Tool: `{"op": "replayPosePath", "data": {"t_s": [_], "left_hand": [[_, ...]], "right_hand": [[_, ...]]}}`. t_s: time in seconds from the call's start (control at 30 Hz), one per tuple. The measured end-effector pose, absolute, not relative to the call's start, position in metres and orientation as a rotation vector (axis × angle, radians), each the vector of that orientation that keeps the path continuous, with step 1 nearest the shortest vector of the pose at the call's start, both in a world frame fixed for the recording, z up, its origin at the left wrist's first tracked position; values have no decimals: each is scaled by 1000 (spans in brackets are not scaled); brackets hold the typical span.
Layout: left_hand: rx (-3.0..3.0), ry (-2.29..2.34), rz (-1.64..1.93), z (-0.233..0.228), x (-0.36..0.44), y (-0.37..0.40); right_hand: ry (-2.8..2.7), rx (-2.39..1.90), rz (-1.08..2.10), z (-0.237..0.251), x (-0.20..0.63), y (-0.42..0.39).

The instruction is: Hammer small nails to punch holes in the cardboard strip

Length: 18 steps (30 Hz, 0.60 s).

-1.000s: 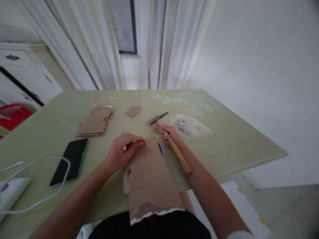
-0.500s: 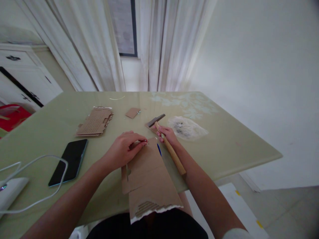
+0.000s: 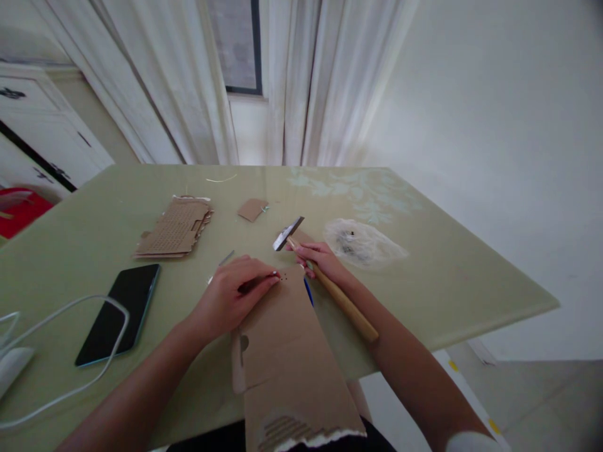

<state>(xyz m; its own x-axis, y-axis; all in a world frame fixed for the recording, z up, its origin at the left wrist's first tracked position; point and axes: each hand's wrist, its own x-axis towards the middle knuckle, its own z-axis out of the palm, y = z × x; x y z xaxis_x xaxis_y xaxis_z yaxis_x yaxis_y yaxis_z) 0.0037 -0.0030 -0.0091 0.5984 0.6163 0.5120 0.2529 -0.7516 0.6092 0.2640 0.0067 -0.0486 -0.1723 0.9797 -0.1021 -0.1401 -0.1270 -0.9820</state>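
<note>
My right hand (image 3: 323, 260) is wrapped round the wooden handle of a hammer (image 3: 346, 301), near its metal head. The head is raised and tilted beyond the cardboard's far end. My left hand (image 3: 235, 292) is closed in a pinch at the far left of a long brown cardboard piece (image 3: 292, 351). Whatever is between its fingertips is too small to name. Several small dark dots mark the cardboard beside those fingertips. The cardboard's torn near end hangs over the table edge. A blue pen-like stick (image 3: 308, 292) lies along its right side, partly hidden.
A clear plastic bag (image 3: 365, 243) with dark small things lies right of the hammer. Left are stacked cardboard pieces (image 3: 172, 229), a phone (image 3: 120, 314) and a white cable (image 3: 106, 376). A small cardboard scrap (image 3: 252, 209) lies farther back on the table (image 3: 447, 276).
The hammer head has swung a little left and lower, toward my left hand. My left hand keeps its pinch at the cardboard. The camera view has shifted slightly.
</note>
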Motion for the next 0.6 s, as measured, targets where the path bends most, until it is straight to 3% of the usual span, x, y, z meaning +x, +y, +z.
{"op": "replayPosePath", "data": {"t_s": [0.3,0.6], "left_hand": [[2312,679,972,-10,9,-5],[2297,735,926,-8,10,-8]], "right_hand": [[-1182,-849,1565,15,283,-43],[-1318,-793,1579,25,304,-70]]}}
